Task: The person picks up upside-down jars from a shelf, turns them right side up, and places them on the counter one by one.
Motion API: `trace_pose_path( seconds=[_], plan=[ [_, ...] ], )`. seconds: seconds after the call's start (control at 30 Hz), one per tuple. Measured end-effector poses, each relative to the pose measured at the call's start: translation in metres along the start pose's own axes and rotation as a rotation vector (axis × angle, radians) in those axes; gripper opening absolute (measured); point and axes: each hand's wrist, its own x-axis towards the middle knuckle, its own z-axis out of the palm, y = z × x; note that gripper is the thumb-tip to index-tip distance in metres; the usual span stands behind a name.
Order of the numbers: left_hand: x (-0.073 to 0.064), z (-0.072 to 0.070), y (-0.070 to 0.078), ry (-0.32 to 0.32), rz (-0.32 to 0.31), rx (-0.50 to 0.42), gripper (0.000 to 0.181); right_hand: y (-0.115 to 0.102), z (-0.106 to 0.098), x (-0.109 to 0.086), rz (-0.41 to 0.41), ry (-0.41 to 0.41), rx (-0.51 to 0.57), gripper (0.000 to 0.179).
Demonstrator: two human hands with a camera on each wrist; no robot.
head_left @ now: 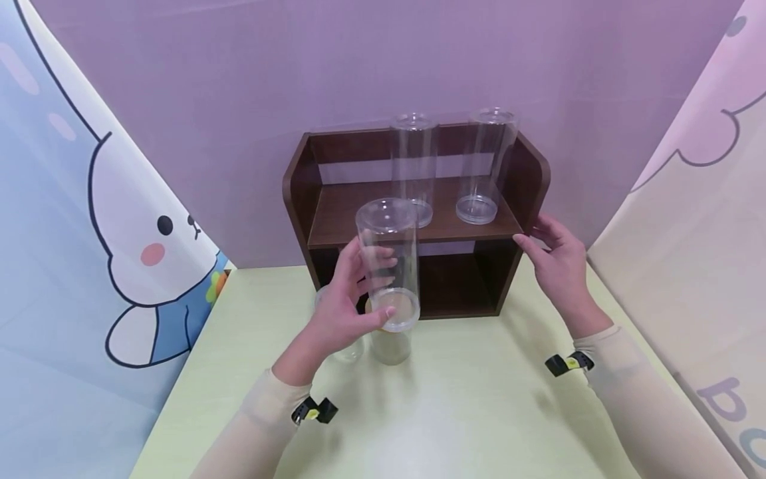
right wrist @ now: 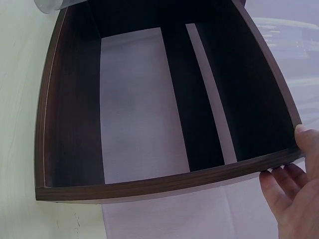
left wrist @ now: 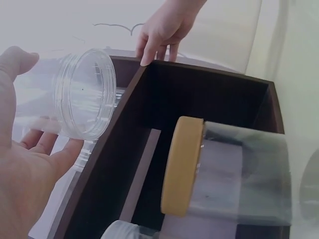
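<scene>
My left hand [head_left: 344, 306] holds a tall clear plastic canister [head_left: 403, 259] upright in front of the brown wooden shelf [head_left: 413, 239], thumb near its lower end and fingers behind it. In the left wrist view its ringed end shows. With thumb and fingers, my right hand [head_left: 558, 263] grips the right side panel of that shelf, near the middle board; the right wrist view shows the thumb on the panel's edge. Two more clear canisters, a middle one [head_left: 414, 159] and a right one [head_left: 487, 163], stand on the upper board.
Below my left hand, a clear jar with a tan lid [left wrist: 183, 167] stands on the pale table [head_left: 455, 406], partly hidden in the head view. Another clear container [head_left: 349, 351] is left of it. A purple cloth [head_left: 257, 133] hangs behind the shelf; printed panels flank the table.
</scene>
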Motion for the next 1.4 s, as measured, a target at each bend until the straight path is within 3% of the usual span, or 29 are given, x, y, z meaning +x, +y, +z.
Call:
trace_pose_path(
  seconds=[0.33,0.63,1.2,1.3,1.4],
  plan=[
    [-0.008,0.013,-0.005,-0.073,-0.005,-0.004,0.108,0.0,-0.001,0.0,0.002,0.002,-0.007,0.044],
    [-0.016,0.023,-0.011,-0.087,-0.04,-0.005,0.11,0.001,0.0,0.0,0.008,0.005,-0.042,0.043],
    [-0.034,0.037,-0.019,-0.11,-0.051,-0.011,0.111,0.001,0.0,-0.003,0.001,0.013,0.011,0.044],
    [-0.036,0.037,-0.019,-0.11,-0.063,-0.009,0.112,0.0,0.0,-0.005,0.01,0.039,0.039,0.045],
    [-0.037,0.038,-0.02,-0.106,-0.077,-0.006,0.112,-0.003,-0.001,-0.009,-0.006,0.122,0.063,0.04]
  ],
)
